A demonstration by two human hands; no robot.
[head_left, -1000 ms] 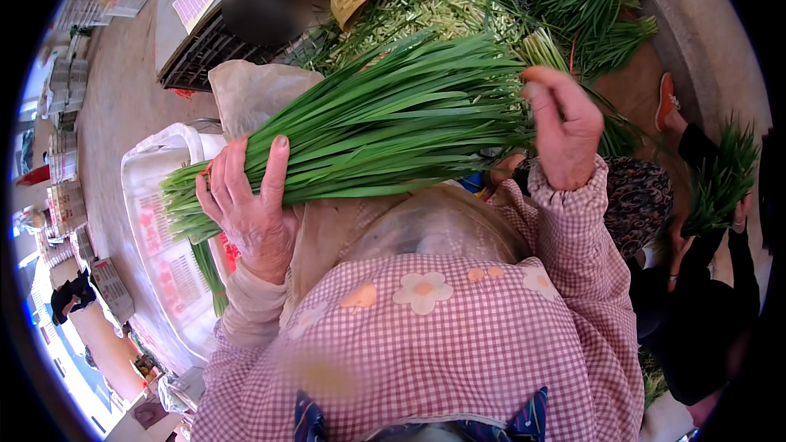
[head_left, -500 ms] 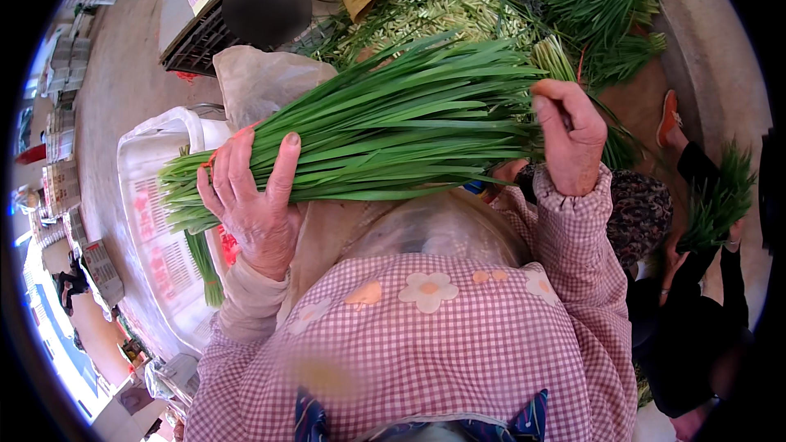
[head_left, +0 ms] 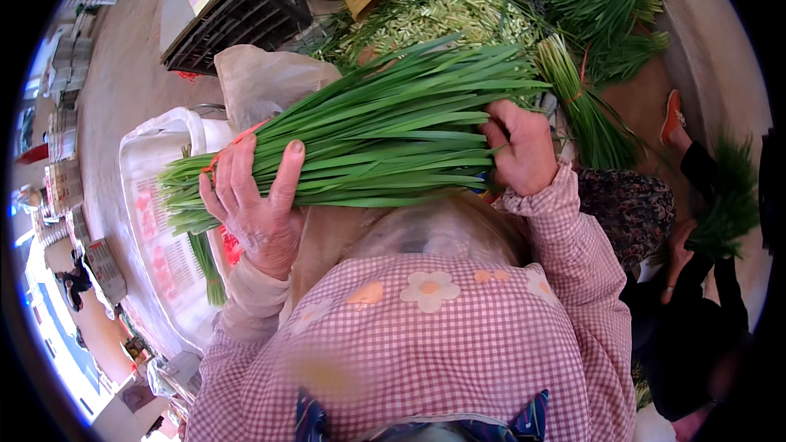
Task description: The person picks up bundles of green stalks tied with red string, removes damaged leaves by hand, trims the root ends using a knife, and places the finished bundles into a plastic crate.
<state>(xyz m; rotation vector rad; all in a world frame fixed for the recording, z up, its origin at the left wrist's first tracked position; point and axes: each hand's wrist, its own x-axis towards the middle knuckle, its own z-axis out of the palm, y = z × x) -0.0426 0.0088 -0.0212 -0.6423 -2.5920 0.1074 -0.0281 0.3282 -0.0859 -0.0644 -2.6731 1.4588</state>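
A thick bunch of green garlic chives [head_left: 393, 127] lies across my lap, its pale cut ends to the left and leaf tips to the right. A red tie circles it near the cut ends. My left hand [head_left: 255, 209] is closed round the bunch by that tie, thumb and fingers over the leaves. At the tip end, my right hand [head_left: 524, 147] is curled closed, its fingertips pinching leaves at the right edge of the bunch; exactly how many leaves they grip is hidden.
A white plastic basket [head_left: 131, 155] stands at my left, a black crate [head_left: 237, 20] beyond it. Loose trimmings [head_left: 458, 8] lie ahead. More tied chives [head_left: 565, 74] and a larger pile [head_left: 585, 0] are at the right. Another person [head_left: 696, 344] in dark sleeves handles chives at far right.
My right hand has moved left and down from above the leaf tips to the edge of the bunch. My left hand stays in place. The other person's chives have shifted slightly.
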